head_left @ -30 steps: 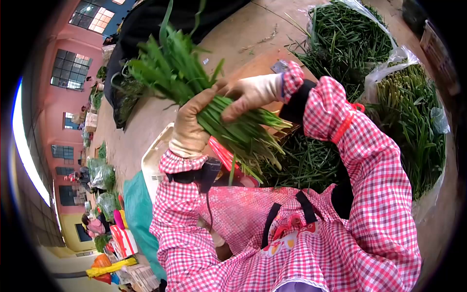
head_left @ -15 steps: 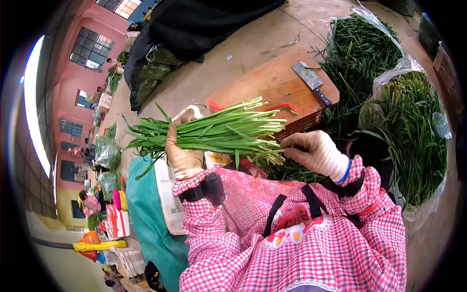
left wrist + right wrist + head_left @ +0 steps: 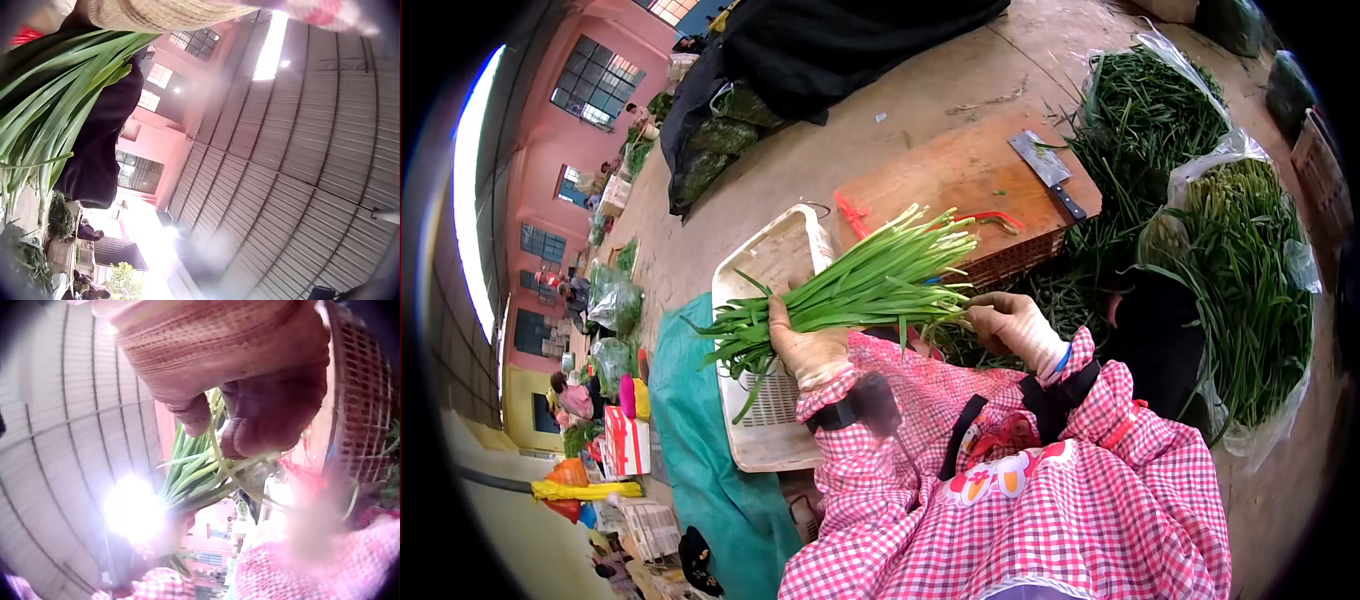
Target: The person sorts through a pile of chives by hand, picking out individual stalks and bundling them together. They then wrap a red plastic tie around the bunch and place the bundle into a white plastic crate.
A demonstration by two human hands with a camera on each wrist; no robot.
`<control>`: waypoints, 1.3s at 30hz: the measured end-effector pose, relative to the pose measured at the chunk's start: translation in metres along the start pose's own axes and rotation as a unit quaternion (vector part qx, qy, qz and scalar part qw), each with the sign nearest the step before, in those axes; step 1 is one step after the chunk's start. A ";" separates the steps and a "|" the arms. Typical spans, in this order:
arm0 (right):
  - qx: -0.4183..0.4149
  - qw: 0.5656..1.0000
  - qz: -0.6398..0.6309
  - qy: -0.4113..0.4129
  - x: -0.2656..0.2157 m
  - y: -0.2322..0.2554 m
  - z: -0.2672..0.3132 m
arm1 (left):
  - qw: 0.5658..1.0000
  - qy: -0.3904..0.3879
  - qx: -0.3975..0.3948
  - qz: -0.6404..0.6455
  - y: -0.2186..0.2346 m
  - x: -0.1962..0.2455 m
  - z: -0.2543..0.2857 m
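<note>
My fingers [image 3: 792, 335] of the left hand [image 3: 808, 350] wrap the bunch of greens [image 3: 855, 290] mid-stalk — light, limp, bruisable — while my right hand [image 3: 1012, 325] pinches loose stems near the ends.

The gloved left hand [image 3: 156, 12] is cut off by the top edge — the bundle of long green chive leaves [image 3: 50, 94] runs off the left.

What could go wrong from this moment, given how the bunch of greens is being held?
The left hand grips the bunch of greens only near its middle, so loose stalks might slide out onto the white crate or the floor. The right hand pinches just a few stalks at the cut end; pulling them may snap them or loosen the bunch. The cleaver lies bare on the wooden board, close to where the hands work.
</note>
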State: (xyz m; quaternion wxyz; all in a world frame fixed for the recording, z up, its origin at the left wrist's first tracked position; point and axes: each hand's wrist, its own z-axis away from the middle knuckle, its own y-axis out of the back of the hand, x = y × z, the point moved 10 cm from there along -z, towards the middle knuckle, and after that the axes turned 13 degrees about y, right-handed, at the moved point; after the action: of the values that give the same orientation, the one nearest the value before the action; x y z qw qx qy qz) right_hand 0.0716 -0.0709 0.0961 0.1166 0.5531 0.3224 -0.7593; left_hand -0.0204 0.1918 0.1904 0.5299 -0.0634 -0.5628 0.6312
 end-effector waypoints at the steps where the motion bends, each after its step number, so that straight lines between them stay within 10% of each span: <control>1: 0.001 0.999 -0.046 -0.019 0.006 -0.003 0.002 | 1.000 -0.008 -0.001 0.007 0.003 0.000 0.000; 12: 0.100 0.974 -0.196 -0.045 0.015 -0.034 -0.006 | 0.998 -0.022 0.027 0.052 0.047 -0.023 -0.007; 20: -0.070 0.987 -0.147 0.011 0.005 -0.031 0.013 | 0.998 0.041 -0.013 0.053 0.053 -0.019 -0.022; 39: -0.080 0.989 -0.105 -0.071 -0.018 0.076 0.062 | 0.996 0.009 0.061 0.063 0.042 0.026 -0.021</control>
State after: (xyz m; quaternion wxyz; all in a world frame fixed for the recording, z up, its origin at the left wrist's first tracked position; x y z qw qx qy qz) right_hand 0.0714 -0.1708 0.0962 0.1030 0.4499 0.4296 -0.7762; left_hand -0.0428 0.2334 0.1634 0.4968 -0.0724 -0.5134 0.6959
